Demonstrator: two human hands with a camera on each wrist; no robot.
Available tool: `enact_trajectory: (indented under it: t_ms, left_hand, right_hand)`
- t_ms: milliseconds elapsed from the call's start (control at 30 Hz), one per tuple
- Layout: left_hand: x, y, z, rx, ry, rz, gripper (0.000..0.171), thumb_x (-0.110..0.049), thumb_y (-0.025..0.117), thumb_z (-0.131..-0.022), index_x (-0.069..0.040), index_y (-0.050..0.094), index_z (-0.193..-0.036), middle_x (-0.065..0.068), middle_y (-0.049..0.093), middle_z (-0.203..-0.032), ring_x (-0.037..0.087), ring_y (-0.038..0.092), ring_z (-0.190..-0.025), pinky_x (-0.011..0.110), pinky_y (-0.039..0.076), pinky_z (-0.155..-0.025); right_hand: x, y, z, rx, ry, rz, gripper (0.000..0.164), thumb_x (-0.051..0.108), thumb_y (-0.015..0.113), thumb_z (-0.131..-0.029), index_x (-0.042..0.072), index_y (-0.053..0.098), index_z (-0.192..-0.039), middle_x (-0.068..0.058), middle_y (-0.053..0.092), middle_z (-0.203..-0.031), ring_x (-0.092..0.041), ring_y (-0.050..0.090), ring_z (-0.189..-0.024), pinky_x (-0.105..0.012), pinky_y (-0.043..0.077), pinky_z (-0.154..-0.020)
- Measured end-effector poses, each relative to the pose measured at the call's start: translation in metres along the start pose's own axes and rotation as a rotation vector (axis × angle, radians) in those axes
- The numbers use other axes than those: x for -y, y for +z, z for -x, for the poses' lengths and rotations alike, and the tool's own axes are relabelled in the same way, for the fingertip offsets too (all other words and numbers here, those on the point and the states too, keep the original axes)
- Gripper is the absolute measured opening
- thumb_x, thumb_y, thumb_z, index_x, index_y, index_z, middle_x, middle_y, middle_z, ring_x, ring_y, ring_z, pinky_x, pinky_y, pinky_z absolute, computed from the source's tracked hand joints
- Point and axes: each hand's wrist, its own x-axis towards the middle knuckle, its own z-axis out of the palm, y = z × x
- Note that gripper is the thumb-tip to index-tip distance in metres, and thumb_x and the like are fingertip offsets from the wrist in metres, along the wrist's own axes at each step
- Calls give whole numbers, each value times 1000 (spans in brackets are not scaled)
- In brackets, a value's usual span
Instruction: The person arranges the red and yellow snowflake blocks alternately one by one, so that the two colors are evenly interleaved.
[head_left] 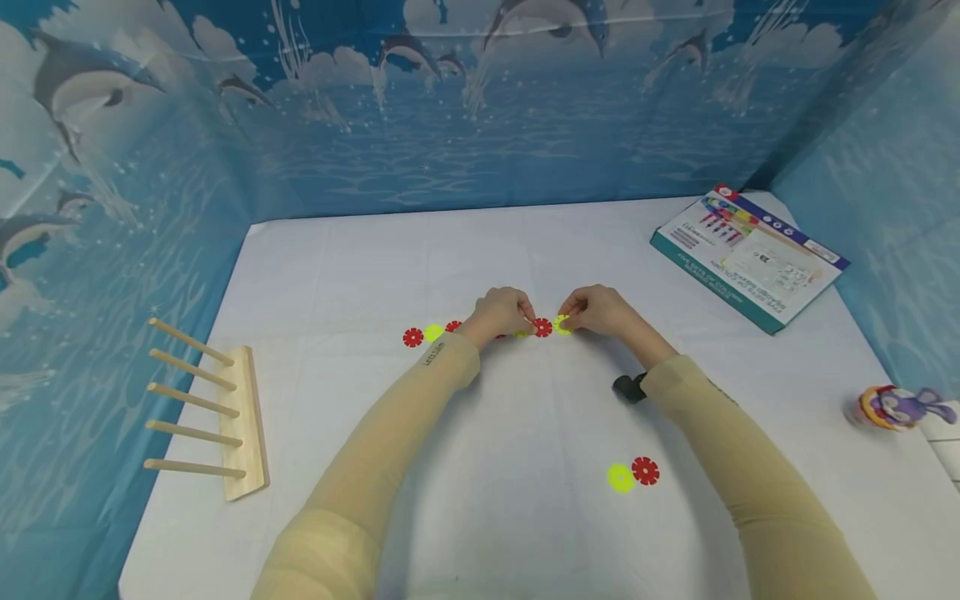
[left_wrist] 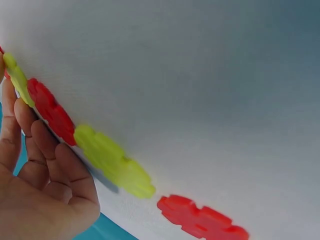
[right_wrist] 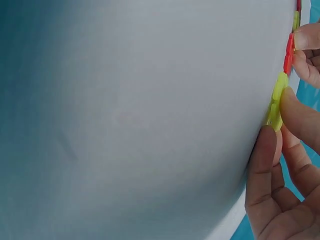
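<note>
A row of notched plastic discs, red and yellow-green by turns, lies across the white tabletop; a red disc [head_left: 412, 337] forms its left end. My left hand [head_left: 501, 312] pinches a red disc [head_left: 542, 327] near the right end between thumb and fingertip, as the right wrist view shows. With thumb and fingers, my right hand [head_left: 600, 310] grips the yellow-green end disc [right_wrist: 276, 102], which meets that red disc edge to edge. Behind the left hand part of the row is hidden. In the left wrist view, a gap separates a yellow-green disc [left_wrist: 115, 162] from a red one [left_wrist: 202, 220].
Nearer the front lie a loose yellow-green disc [head_left: 620, 478] and a red one beside it. A wooden stand [head_left: 247, 425] with several pegs is at left. At the back right rests a flat printed box [head_left: 750, 258]; a purple-eared toy [head_left: 900, 408] stands at the right edge.
</note>
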Motion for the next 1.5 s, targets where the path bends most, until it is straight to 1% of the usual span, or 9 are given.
enact_trajectory:
  t_ms: [133, 300, 533, 833, 967, 1100, 1200, 1333, 1500]
  left_hand:
    - [0, 1, -1, 2, 3, -1, 12, -24, 76, -85, -17, 70, -93, -2, 59, -84, 15, 53, -83, 31, 42, -77]
    - [0, 3, -4, 2, 29, -41, 15, -26, 76, -86, -17, 70, -98, -3, 57, -84, 14, 51, -85, 33, 40, -85]
    - [1, 3, -4, 17, 47, -48, 17, -26, 75, -87, -16, 70, -100, -2, 57, -85, 14, 51, -86, 35, 39, -89]
    - [0, 3, -4, 25, 42, -47, 16, -29, 71, -90, -17, 68, -100, -2, 60, -89, 15, 53, -90, 38, 40, -93]
    - [0, 6, -7, 2, 61, -63, 17, -32, 69, -91, -17, 68, -100, -1, 62, -92, 16, 53, -93, 37, 41, -92]
    - [-3, 11, -12, -30, 122, -75, 17, -31, 70, -92, -16, 69, -100, -1, 62, -97, 16, 52, -96, 35, 43, -89]
    - [-6, 14, -12, -43, 154, -83, 15, -28, 70, -91, -16, 71, -100, 0, 63, -100, 17, 53, -99, 37, 43, -91]
    - [-9, 17, -11, -58, 165, -96, 14, -27, 71, -91, -16, 72, -99, 0, 63, -102, 18, 52, -103, 40, 43, -93]
    - [-13, 20, -11, -82, 163, -122, 14, -30, 71, -91, -18, 73, -99, 0, 63, -102, 18, 52, -103, 39, 43, -91]
  right_hand:
    - [-1, 1, 0, 0, 5, -4, 23, 16, 73, -87, 3, 67, -105, -10, 61, -93, -24, 52, -88, -32, 43, -79]
    - [-1, 2, -1, -9, 8, 1, 22, 16, 73, -88, 3, 67, -104, -10, 61, -92, -24, 53, -88, -32, 43, -79]
    - [-1, 3, 0, -20, 2, 0, 21, 15, 74, -87, 3, 68, -104, -10, 62, -92, -24, 53, -88, -33, 43, -80]
    - [-2, 4, 2, -23, -11, -7, 21, 15, 74, -87, 3, 68, -103, -9, 62, -91, -23, 53, -87, -33, 43, -79]
    - [-2, 5, 1, -25, -15, -5, 21, 15, 75, -86, 4, 69, -103, -9, 62, -90, -23, 53, -86, -33, 43, -79]
    - [-2, 5, 1, -28, -19, -6, 21, 15, 75, -86, 4, 68, -103, -9, 62, -92, -24, 53, -87, -34, 43, -81]
    - [-2, 5, 1, -31, -26, -6, 21, 15, 75, -86, 4, 68, -103, -10, 63, -92, -24, 54, -88, -35, 43, -81]
    - [-3, 5, 1, -38, -28, -7, 21, 14, 75, -86, 4, 68, -102, -10, 64, -93, -23, 55, -87, -34, 43, -80]
    - [-3, 4, 1, -46, -26, -8, 21, 13, 76, -85, 3, 67, -102, -10, 64, -92, -23, 55, -86, -34, 43, -80]
